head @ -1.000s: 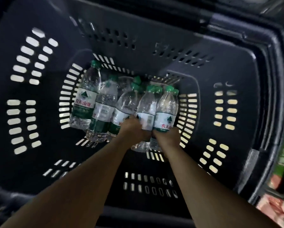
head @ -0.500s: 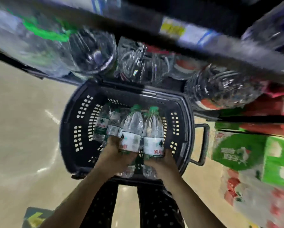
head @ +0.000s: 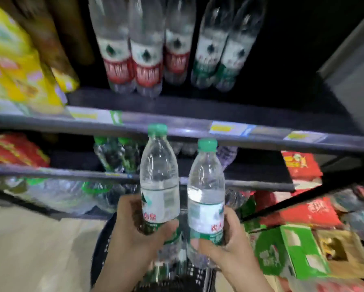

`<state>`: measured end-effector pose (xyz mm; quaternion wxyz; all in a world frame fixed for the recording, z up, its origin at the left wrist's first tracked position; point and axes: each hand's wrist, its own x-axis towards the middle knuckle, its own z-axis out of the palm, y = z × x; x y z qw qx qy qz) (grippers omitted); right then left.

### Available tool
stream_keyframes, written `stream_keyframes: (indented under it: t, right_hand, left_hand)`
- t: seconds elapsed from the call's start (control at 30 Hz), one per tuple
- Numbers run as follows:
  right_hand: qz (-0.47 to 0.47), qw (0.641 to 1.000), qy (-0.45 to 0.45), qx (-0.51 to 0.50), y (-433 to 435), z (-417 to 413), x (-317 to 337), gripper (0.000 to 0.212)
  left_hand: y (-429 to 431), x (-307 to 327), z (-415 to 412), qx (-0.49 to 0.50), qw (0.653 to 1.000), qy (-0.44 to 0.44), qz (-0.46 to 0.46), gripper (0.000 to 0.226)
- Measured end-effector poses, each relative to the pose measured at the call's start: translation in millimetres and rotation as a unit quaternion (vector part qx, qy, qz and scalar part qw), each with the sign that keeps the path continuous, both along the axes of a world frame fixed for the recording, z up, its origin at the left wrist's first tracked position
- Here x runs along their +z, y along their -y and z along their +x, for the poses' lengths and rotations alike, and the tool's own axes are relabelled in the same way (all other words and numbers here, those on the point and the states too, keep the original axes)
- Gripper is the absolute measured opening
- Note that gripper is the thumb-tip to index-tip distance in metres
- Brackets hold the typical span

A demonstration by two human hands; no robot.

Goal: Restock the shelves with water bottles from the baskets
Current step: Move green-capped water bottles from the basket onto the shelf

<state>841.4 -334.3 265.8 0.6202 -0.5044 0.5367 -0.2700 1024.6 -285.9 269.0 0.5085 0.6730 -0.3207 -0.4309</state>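
Note:
My left hand (head: 134, 234) grips a clear water bottle (head: 159, 180) with a green cap, held upright in front of the shelves. My right hand (head: 223, 247) grips a second green-capped bottle (head: 205, 192) just to its right, slightly lower. Both bottles carry white and green labels. Below my hands the dark basket (head: 101, 245) is partly hidden, with more bottles (head: 168, 264) inside it. The upper shelf (head: 177, 123) holds several upright water bottles (head: 147, 49) with red or green labels. The middle shelf (head: 250, 182) has green-capped bottles (head: 115, 154) at its back.
Yellow packages (head: 18, 66) stand at the upper shelf's left. Red packs (head: 12, 150) lie on the middle shelf's left. Red and green cartons (head: 292, 247) are stacked at the lower right. Wrapped bottle packs (head: 56, 194) sit low on the left above a beige floor (head: 29, 249).
Both hands have lifted one bottle each out of the basket and up in front of the shelves. The view has swung from the basket's inside up to the shelving.

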Motion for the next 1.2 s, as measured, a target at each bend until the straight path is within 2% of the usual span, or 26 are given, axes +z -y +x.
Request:
stream_keyframes:
  t: [0.2, 0.33, 0.43, 0.57, 0.77, 0.97, 1.2]
  right_hand:
    - [-0.12, 0.991, 0.025, -0.044, 54, 5, 92, 0.056]
    - [-0.163, 0.983, 0.035, -0.077, 97, 9, 127, 0.058]
    - [-0.172, 0.98, 0.05, -0.085, 128, 12, 138, 0.051]
    - [-0.185, 0.976, 0.034, -0.112, 165, 12, 139, 0.046]
    - [-0.213, 0.967, 0.009, -0.139, 201, 16, 126, 0.049]
    - [-0.277, 0.94, -0.105, -0.168, 225, 24, 102, 0.059]
    - [-0.319, 0.922, -0.152, -0.159, 234, 33, 84, 0.066]
  left_hand:
    - [65, 92, 0, -0.006, 0.991, 0.05, -0.125, 0.056]
    - [112, 128, -2, -0.028, 0.982, 0.077, -0.168, 0.064]
    - [148, 141, -6, -0.03, 0.98, 0.085, -0.175, 0.055]
    - [187, 141, -11, -0.012, 0.98, 0.127, -0.15, 0.058]
    - [223, 120, -21, 0.032, 0.97, 0.201, -0.134, 0.063]
    - [247, 101, -32, 0.099, 0.951, 0.267, -0.118, 0.061]
    - [261, 79, -45, 0.143, 0.939, 0.275, -0.149, 0.068]
